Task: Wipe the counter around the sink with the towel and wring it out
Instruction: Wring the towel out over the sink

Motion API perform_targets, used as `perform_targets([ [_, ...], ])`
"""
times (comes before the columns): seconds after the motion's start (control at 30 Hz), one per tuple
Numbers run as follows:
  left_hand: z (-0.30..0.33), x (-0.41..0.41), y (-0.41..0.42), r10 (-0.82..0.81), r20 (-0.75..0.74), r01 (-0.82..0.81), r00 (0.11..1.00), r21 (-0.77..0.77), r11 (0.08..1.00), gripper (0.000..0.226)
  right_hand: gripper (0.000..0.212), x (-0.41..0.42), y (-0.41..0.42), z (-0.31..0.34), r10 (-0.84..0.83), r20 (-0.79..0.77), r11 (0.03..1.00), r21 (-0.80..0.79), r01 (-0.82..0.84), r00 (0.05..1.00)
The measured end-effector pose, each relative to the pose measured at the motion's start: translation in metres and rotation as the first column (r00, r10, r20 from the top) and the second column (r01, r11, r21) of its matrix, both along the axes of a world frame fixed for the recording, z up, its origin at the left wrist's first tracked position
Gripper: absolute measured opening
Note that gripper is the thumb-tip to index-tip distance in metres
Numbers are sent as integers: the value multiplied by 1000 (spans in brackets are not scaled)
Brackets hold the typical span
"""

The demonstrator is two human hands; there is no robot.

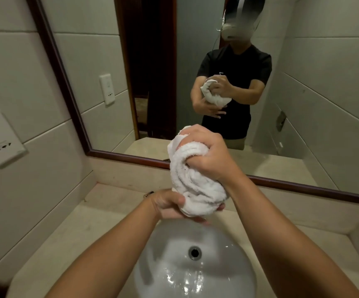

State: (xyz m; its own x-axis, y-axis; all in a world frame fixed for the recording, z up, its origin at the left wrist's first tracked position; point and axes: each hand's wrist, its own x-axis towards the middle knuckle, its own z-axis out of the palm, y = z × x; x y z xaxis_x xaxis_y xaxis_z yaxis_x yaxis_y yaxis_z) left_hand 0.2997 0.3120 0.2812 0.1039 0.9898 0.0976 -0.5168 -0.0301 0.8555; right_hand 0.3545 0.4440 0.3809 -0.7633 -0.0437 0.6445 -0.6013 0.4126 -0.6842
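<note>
A white towel (192, 177) is twisted into a thick rope above the back of the sink (174, 274). My right hand (208, 153) grips its upper end, fingers wrapped tight. My left hand (170, 204) clasps the lower end from beneath. The towel hangs over the white oval basin, whose bottom is wet around the drain (195, 252). The beige counter (101, 211) surrounds the basin on the left, back and right.
A wood-framed mirror (64, 82) runs along the back wall and reflects a person holding the towel. Two white wall sockets (0, 138) sit on the tiled left wall. A small dark object (148, 194) lies on the counter behind my left wrist.
</note>
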Motion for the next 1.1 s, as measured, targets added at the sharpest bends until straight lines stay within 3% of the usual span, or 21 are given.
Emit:
perform_targets([
  [0.13, 6, 15, 9, 414, -90, -417, 906, -16, 909, 70, 34, 1, 0, 6, -23, 32, 996, -82, 25, 999],
  [0.23, 11, 18, 6, 680, -308, -708, 666, 29, 706, 60, 66, 9, 14, 7, 71, 132, 997, -50, -65, 989],
  [0.27, 12, 16, 4, 751, -374, -791, 544, 70, 608, 57, 78, 14, 24, 6, 180, 182, 981, -106, -162, 967],
  [0.33, 22, 8, -2, 815, -508, -895, 279, 170, 413, 62, 85, 27, 45, -2, 392, 246, 864, -430, -263, 886],
  [0.37, 28, 3, -7, 804, -582, -917, 123, 242, 316, 64, 80, 31, 53, -10, 419, 273, 772, -608, -182, 866],
  [0.43, 38, -10, -17, 641, -684, -832, -348, 540, 125, 59, 75, 38, 61, -36, 387, 488, 648, -748, 146, 782],
  [0.47, 41, -18, -23, 504, -628, -672, -593, 731, 119, 56, 82, 41, 58, -51, 424, 613, 633, -727, 266, 667],
  [0.5, 44, -25, -27, 388, -516, -485, -763, 855, 183, 54, 89, 45, 50, -67, 517, 664, 616, -727, 304, 540],
  [0.53, 48, -30, -31, 321, -398, -323, -859, 909, 262, 53, 95, 48, 40, -81, 634, 635, 566, -770, 294, 442],
  [0.6, 45, -40, -33, 311, -215, -71, -926, 906, 417, 49, 103, 53, 21, -101, 802, 450, 362, -889, 280, 392],
  [0.67, 36, -41, -32, 346, -146, 73, -927, 834, 548, 45, 103, 52, 9, -107, 837, 281, 132, -937, 325, 470],
  [0.7, 28, -41, -31, 356, -146, 104, -923, 797, 595, 43, 104, 51, 5, -104, 826, 248, 72, -937, 342, 506],
  [0.8, 15, -36, -27, 328, -204, 62, -922, 761, 646, 37, 90, 36, -2, -95, 695, 428, 130, -865, 485, 577],
  [0.9, 15, -25, -22, 296, -287, -27, -911, 757, 653, 43, 74, 18, -5, -86, 528, 537, 125, -815, 566, 657],
  [0.97, 18, -15, -19, 245, -383, -139, -891, 742, 656, 58, 87, 8, 4, -86, 420, 567, 108, -807, 581, 709],
  [1.03, 25, -5, -14, 158, -488, -295, -859, 723, 625, 83, 63, 10, 10, -80, 371, 562, 192, -825, 532, 739],
  [1.1, 30, 2, -8, 132, -505, -324, -853, 710, 625, 103, 42, 17, 19, -79, 419, 531, 256, -847, 466, 736],
])
